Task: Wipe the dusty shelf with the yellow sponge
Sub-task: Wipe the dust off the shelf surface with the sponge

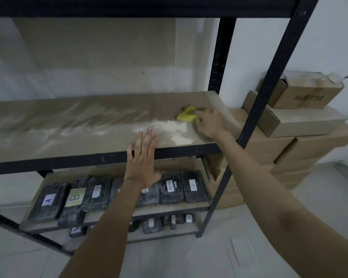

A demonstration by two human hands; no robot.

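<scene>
1. My right hand (208, 122) was curled over the yellow sponge (187, 115), pressing it to the dusty shelf (88, 125) near the shelf's right end.
2. My left hand (142, 157) lay flat with fingers straight across the shelf's front edge, holding nothing, near the right hand but apart from it.
3. The sponge looked soft and light, crumpled under my fingers; I judged a top grip with downward pressure best, since it would fold easily.
4. A white powder patch (173, 130) sat between my hands, just left of the sponge; fainter streaks ran far left.
5. A black upright post (273, 77) stood just right of my right arm and could block a wide sweep.
6. Stacked cardboard boxes (301, 121) sat beyond that post; black labelled packs (175, 187) lay below my left hand.
</scene>
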